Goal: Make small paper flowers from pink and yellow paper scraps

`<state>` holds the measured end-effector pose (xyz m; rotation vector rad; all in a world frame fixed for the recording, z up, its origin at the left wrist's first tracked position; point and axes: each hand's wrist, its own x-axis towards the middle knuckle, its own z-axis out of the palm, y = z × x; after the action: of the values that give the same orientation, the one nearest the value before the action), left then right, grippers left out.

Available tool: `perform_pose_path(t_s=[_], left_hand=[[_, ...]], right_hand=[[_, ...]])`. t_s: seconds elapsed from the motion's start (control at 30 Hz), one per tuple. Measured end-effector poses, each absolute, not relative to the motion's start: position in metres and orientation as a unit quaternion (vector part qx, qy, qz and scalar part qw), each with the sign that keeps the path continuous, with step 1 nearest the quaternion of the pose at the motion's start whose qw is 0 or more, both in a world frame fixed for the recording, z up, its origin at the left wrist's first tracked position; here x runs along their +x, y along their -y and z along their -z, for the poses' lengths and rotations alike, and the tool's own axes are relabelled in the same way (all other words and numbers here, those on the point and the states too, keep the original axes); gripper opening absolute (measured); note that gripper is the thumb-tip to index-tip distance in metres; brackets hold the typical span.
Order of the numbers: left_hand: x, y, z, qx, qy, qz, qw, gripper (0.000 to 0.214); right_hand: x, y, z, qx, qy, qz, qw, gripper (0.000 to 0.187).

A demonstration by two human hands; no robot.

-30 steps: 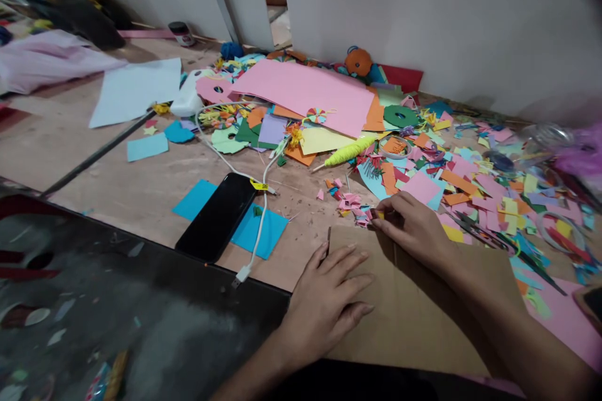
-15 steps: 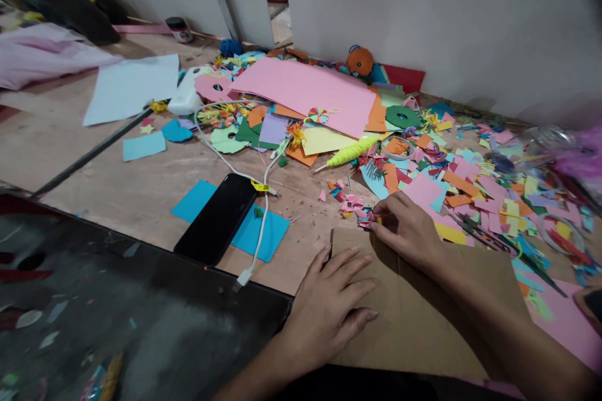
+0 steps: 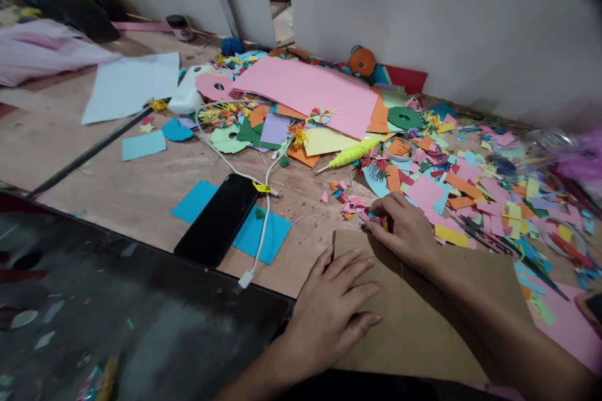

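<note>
A flat piece of brown cardboard [image 3: 423, 307] lies at the table's near edge. My left hand [image 3: 336, 307] rests on its left side, fingers stretched and apart, holding nothing. Beyond the cardboard's far edge, my right hand [image 3: 402, 225] has its fingers curled down at a small heap of paper scraps [image 3: 353, 205], pink ones mostly. Thumb and fingertips are close together there; what they pinch, if anything, is too small and partly hidden. To the left, a black phone [image 3: 216, 219] lies on blue paper [image 3: 275, 235], with a white cable [image 3: 264, 232] across it.
Coloured paper cuttings [image 3: 489, 200] cover the right side, with scissors [image 3: 484, 232] among them. Pink sheets [image 3: 310, 91] and a yellow-green yarn spindle [image 3: 355, 153] lie farther back. A white panel [image 3: 423, 25] stands behind. A dark jar [image 3: 179, 27] is at back left.
My right hand has shifted slightly left at the scrap heap, its fingertips drawn in closer. My left hand stays spread on the cardboard. The view has moved very little.
</note>
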<state>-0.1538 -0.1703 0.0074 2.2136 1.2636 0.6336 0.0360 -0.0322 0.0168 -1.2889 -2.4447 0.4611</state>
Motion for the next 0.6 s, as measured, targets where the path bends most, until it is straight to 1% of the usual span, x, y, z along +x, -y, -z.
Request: perform_pose_path(t_s=[0.13, 0.2, 0.37, 0.5, 0.6], left_hand=[[-0.1545, 0.1704, -0.0079, 0.815, -0.464, -0.234, 0.258, 0.034], [-0.1548, 0.1705, -0.0079, 0.815, -0.463, -0.234, 0.258, 0.034], [-0.1552, 0.1707, -0.0076, 0.815, -0.464, -0.238, 0.254, 0.036], [-0.1558, 0.1703, -0.0079, 0.815, -0.46, -0.236, 0.263, 0.036], [-0.1564, 0.1702, -0.0084, 0.814, -0.459, -0.235, 0.269, 0.036]], right_hand=[[0.0329, 0.0317, -0.0186, -0.442, 0.858, -0.179, 0.192, 0.021], [0.0301, 0.0309, -0.0185, -0.437, 0.86, -0.183, 0.19, 0.023], [0.0266, 0.0283, -0.0168, -0.424, 0.868, -0.187, 0.176, 0.013], [0.0283, 0.0282, -0.0176, -0.425, 0.867, -0.194, 0.173, 0.011], [0.0287, 0.0284, -0.0207, -0.415, 0.867, -0.196, 0.196, 0.01]])
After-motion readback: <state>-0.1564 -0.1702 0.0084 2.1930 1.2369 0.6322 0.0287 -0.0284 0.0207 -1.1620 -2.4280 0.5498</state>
